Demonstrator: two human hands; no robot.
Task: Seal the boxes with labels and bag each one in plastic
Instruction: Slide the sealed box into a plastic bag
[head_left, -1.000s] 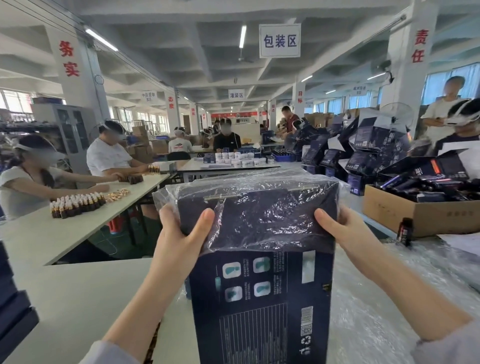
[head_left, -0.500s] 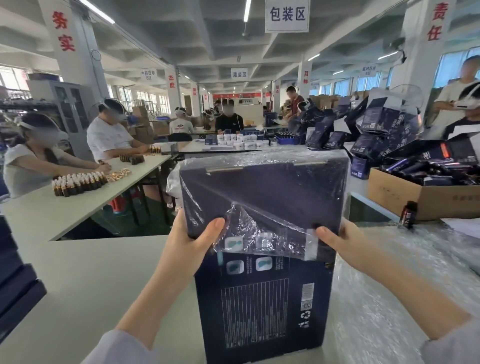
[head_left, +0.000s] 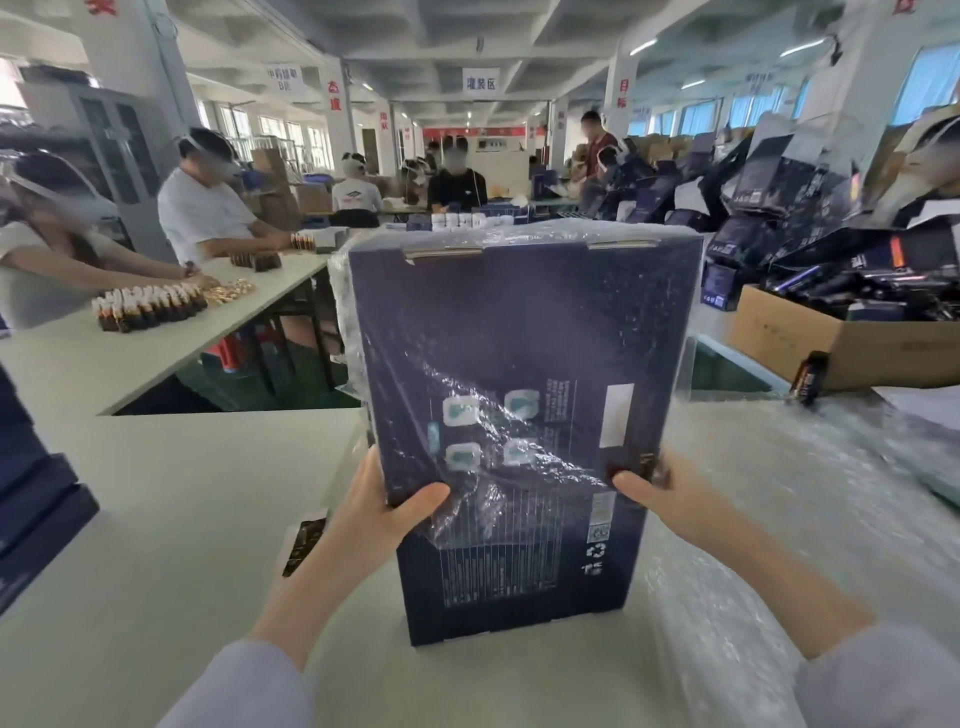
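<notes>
Both hands are closed on the work. The left hand (head_left: 379, 514) grips the left edge of the box (head_left: 519, 322) with its thumb across the front. The right hand (head_left: 660, 499) pinches the right edge, and each thumb traps the plastic bag (head_left: 493, 405) against the card.

The dark box stands upright on the white surface (head_left: 171, 519). The bag covers its top and most of its face, and the lower part is bare. The hem seems to run unevenly, lower on the left, with a slanted crease across the front.

To do this well, I judge the pull should be even on both sides, sliding the film down in short strokes. Tugging one corner could tear it. The base will need tipping or lifting off the surface so the bag can pass under. The loose plastic sheeting (head_left: 779, 519) beside the box is best kept clear of its base.
</notes>
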